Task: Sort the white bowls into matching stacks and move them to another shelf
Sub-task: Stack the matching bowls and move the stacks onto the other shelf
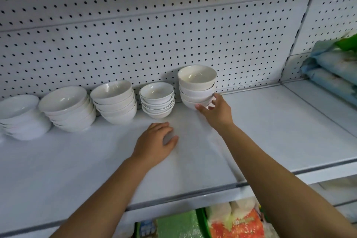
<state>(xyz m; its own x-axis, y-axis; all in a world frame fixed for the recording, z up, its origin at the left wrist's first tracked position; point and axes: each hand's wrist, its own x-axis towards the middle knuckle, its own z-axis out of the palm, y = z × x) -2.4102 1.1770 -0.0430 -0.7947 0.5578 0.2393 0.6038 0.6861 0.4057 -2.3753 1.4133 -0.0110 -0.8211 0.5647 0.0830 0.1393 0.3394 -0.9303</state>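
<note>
Currently: five bowl stacks in a row on the shelf (270, 131), backs near the pegboard (154, 35). Left to right: far-left stack (19, 114), partly cut off by the frame edge; second stack (67, 106); third stack (115, 100); small stack (157, 98); right stack (197, 81), the tallest, four bowls.

Right hand (216, 112): thumb and fingers curled round the lowest bowls of the right stack, which sits on the shelf.

Left hand (154, 145): palm down on the bare shelf in front of the small stack, fingers relaxed, holding nothing.

Wrapped packages (336, 67) lie on the adjoining shelf to the right.
</note>
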